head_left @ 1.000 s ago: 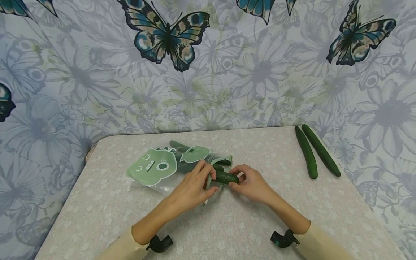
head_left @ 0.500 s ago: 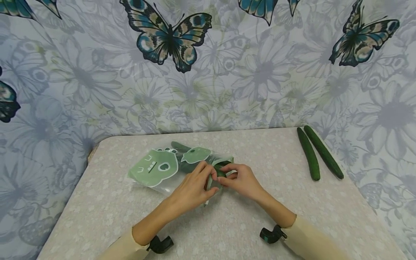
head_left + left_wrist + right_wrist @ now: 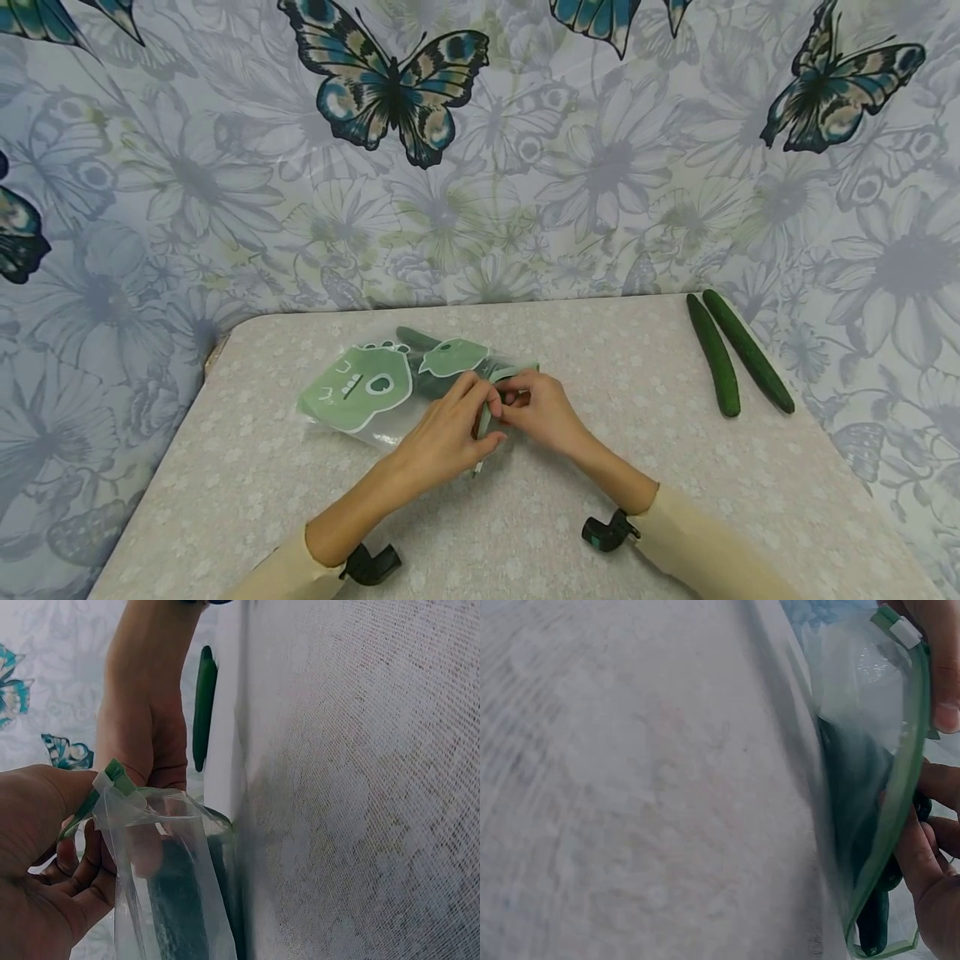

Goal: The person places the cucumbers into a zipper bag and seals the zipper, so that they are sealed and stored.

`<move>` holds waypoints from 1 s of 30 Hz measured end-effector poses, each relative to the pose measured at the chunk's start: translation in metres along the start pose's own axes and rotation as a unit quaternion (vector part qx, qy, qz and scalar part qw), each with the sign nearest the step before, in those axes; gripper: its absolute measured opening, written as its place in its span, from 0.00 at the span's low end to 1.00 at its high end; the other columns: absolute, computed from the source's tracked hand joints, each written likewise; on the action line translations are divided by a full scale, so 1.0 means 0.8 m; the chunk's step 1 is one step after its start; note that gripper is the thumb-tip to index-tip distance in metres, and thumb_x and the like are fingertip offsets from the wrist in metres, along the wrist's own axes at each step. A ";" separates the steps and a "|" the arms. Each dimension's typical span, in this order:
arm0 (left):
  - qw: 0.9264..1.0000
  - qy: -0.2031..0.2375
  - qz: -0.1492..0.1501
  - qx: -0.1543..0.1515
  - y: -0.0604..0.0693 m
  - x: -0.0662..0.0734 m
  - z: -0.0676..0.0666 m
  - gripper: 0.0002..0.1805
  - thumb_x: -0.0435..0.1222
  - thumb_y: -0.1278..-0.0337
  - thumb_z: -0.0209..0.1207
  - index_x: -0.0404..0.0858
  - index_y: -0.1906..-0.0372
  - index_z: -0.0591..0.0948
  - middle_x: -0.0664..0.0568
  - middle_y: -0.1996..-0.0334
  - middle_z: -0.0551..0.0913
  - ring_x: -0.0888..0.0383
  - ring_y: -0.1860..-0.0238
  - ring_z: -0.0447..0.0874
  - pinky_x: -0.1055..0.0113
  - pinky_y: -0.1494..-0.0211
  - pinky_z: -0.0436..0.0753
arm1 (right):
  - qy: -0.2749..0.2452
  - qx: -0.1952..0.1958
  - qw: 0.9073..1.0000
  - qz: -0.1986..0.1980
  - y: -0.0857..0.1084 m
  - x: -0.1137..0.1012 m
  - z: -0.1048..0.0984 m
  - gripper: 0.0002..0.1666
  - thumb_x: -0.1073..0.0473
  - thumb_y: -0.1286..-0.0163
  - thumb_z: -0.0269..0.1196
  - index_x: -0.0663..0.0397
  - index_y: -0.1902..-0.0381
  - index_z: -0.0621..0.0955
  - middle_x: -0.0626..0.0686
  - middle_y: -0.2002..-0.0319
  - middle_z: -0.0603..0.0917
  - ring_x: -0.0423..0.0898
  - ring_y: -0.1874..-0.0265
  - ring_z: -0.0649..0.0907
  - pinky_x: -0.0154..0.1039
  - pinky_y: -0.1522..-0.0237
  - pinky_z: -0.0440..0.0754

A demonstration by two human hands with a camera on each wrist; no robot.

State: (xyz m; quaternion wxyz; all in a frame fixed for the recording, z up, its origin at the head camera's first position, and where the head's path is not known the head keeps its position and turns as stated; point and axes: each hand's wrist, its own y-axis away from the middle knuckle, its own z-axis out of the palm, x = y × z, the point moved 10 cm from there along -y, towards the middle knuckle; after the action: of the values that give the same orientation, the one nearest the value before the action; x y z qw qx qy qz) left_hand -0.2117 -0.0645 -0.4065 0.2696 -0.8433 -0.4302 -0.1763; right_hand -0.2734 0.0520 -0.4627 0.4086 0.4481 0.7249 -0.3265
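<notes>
A clear zip bag with green prints (image 3: 360,387) lies on the table, dark green cucumbers inside it. My left hand (image 3: 442,425) pinches the green rim of its mouth, beside the white slider (image 3: 906,632). My right hand (image 3: 547,417) is at the mouth with its fingertips inside; in the right wrist view its fingers (image 3: 919,859) curl round the end of a cucumber (image 3: 922,805), mostly hidden by the bag. Through the plastic, a cucumber (image 3: 178,900) shows in the left wrist view, just below a right fingertip.
Two long cucumbers (image 3: 716,358) (image 3: 750,354) lie side by side at the table's back right. A patterned cloth with butterflies (image 3: 390,83) hangs behind the table (image 3: 315,500).
My right hand has moved left, taking the cucumber from outside the mouth into the bag. My left hand keeps its hold on the rim. The head view has shifted slightly.
</notes>
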 end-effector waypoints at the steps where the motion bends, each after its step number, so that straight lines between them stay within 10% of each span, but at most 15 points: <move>1: 1.000 0.000 -0.001 0.000 0.000 0.000 0.000 0.20 0.36 0.39 0.77 0.47 0.54 0.74 0.57 0.55 0.71 0.72 0.70 0.69 0.75 0.69 0.76 | 0.001 0.000 1.000 0.004 0.000 0.002 0.002 0.12 0.61 0.30 0.73 0.55 0.50 0.91 0.54 0.59 0.86 0.40 0.63 0.87 0.30 0.60 0.87; 19: 1.000 0.007 -0.020 -0.013 0.004 -0.009 0.006 0.19 0.37 0.37 0.76 0.47 0.52 0.75 0.55 0.55 0.72 0.71 0.70 0.71 0.74 0.67 0.78 | 0.027 -0.072 0.997 0.004 0.033 0.008 0.005 0.15 0.60 0.22 0.66 0.50 0.41 0.85 0.53 0.45 0.88 0.48 0.48 0.91 0.38 0.47 0.90; 30: 1.000 -0.022 -0.012 -0.007 0.013 -0.005 0.004 0.21 0.40 0.38 0.77 0.49 0.53 0.74 0.57 0.57 0.69 0.71 0.69 0.68 0.75 0.69 0.74 | 0.031 -0.052 0.998 0.018 0.063 0.021 -0.060 0.16 0.56 0.22 0.68 0.54 0.41 0.85 0.54 0.48 0.88 0.47 0.49 0.89 0.36 0.48 0.89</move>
State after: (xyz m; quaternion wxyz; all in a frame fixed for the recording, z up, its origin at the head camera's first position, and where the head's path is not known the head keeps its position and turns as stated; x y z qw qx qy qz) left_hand -0.2053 -0.0700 -0.4138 0.2522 -0.8438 -0.4447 -0.1632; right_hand -0.2457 0.1178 -0.4611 0.4147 0.4493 0.7450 -0.2667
